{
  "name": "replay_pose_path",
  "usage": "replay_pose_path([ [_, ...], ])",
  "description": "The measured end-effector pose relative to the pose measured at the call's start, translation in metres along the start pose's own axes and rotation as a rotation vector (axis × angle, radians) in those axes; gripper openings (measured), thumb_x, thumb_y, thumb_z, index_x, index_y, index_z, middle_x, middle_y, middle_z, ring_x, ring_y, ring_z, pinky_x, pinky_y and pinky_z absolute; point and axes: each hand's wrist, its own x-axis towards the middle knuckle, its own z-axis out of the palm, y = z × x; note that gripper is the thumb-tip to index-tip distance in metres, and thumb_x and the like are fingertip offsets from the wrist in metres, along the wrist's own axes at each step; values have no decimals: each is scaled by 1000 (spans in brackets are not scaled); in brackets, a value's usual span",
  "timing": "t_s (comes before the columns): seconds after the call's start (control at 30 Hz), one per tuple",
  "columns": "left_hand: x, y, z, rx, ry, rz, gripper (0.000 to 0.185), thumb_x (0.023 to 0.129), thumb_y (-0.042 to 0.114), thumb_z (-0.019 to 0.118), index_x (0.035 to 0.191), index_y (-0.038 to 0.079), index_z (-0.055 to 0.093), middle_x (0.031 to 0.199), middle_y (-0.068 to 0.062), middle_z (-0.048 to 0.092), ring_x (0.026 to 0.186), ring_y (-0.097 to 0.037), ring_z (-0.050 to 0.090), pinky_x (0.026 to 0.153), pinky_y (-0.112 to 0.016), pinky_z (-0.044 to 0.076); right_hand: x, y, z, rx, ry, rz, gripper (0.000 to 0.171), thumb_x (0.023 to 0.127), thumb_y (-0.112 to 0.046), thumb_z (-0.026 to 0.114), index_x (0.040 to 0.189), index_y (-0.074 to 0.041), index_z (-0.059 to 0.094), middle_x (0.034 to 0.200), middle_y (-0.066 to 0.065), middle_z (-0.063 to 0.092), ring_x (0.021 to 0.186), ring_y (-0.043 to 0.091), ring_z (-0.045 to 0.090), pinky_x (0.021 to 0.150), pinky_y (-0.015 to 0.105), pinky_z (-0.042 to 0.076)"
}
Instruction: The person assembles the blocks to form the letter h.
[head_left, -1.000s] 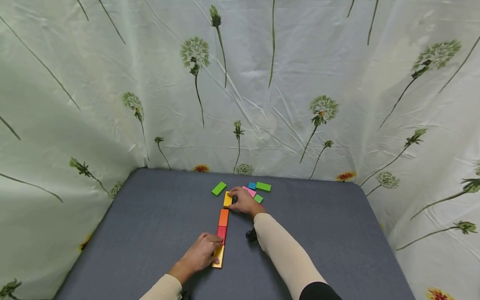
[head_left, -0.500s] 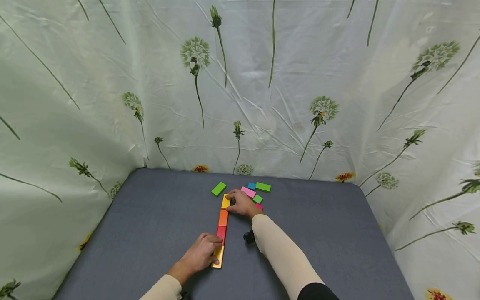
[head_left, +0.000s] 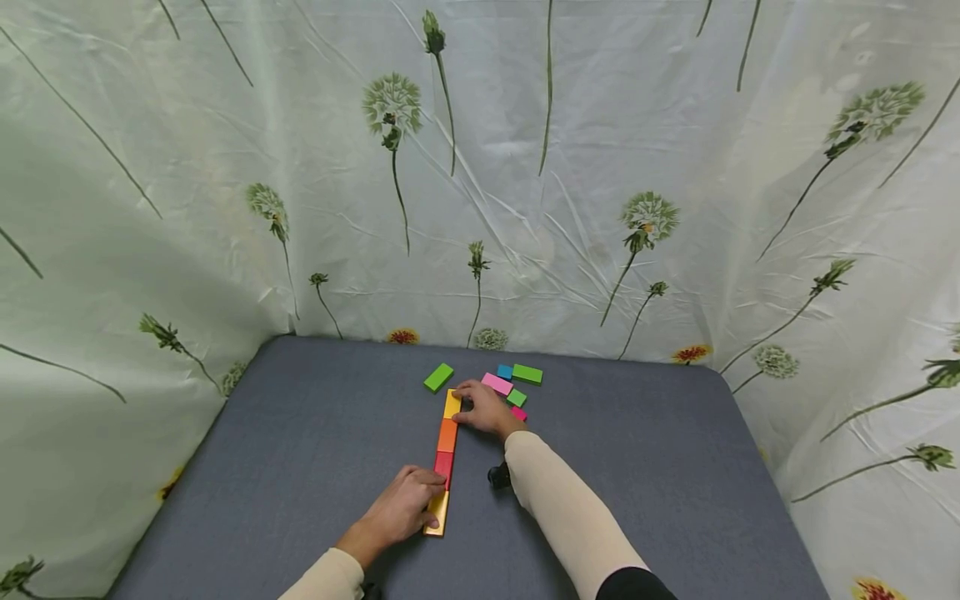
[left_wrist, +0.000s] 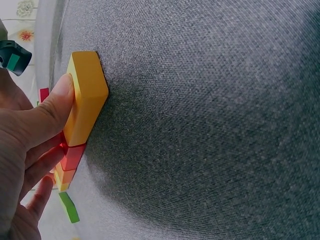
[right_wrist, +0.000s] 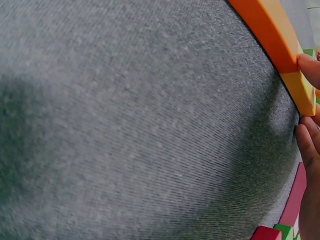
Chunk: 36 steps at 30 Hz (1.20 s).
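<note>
A single line of wooden blocks lies on the grey table. From the near end it runs golden yellow [head_left: 438,515], red [head_left: 444,468], orange [head_left: 447,435], then another yellow block [head_left: 452,403]. My left hand [head_left: 401,504] rests on the near end. Its thumb [left_wrist: 63,86] presses the near yellow block, and its fingers reach over to the red one. At the far end my right hand [head_left: 486,409] pinches the far yellow block between thumb and fingers, seen in the right wrist view with the yellow block [right_wrist: 299,92] flush against the orange block [right_wrist: 272,37].
Left of the line's far end lies a green block [head_left: 438,377]. Right of it sit a pink block [head_left: 497,384], a blue block [head_left: 505,371], a longer green block [head_left: 527,374], a small green block [head_left: 516,398] and a magenta block [head_left: 518,413]. A floral curtain [head_left: 510,208] hangs behind.
My right hand has drawn the far yellow block toward me and slightly left, closing the gap to the orange block. My left hand has stayed still.
</note>
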Motion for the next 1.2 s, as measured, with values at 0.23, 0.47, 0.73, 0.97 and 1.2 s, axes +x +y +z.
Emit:
replay_pose_path([
  [0.23, 0, 1, 0, 5, -2, 1, 41, 69, 32, 84, 99, 5, 74, 108, -4, 70, 102, -16, 64, 89, -37, 46, -1, 0, 4, 34, 2, 31, 46, 88, -19, 71, 130, -3, 59, 135, 9, 50, 129, 28, 44, 108, 44, 34],
  [0.47, 0, 1, -1, 4, -17, -10, 41, 71, 32, 83, 100, 5, 74, 109, -3, 70, 103, -16, 63, 90, -37, 45, -1, 0, 5, 56, 17, 35, 46, 88, -18, 71, 130, -3, 59, 136, 10, 50, 129, 29, 44, 109, 44, 33],
  [0.73, 0, 0, -1, 9, -15, -5, 42, 70, 33, 83, 100, 5, 74, 109, -4, 70, 103, -16, 63, 90, -37, 45, -1, -1, 4, 68, 17, 34, 45, 88, -18, 72, 129, -3, 60, 137, 10, 49, 129, 29, 43, 109, 44, 33],
  [0.97, -1, -2, -3, 9, 3, 0, 42, 69, 32, 84, 99, 5, 74, 108, -3, 70, 103, -15, 63, 90, -36, 45, 1, -2, 4, 105, 47, -5, 45, 87, -17, 73, 127, -2, 61, 134, 13, 51, 124, 31, 48, 105, 46, 38],
  [1.2, -1, 1, 0, 13, 18, 18, 42, 68, 33, 84, 97, 4, 74, 107, -3, 70, 102, -15, 63, 89, -34, 45, 7, -3, 0, 65, 165, 2, 39, 86, -19, 73, 121, -3, 64, 127, 14, 56, 116, 30, 54, 99, 45, 43],
])
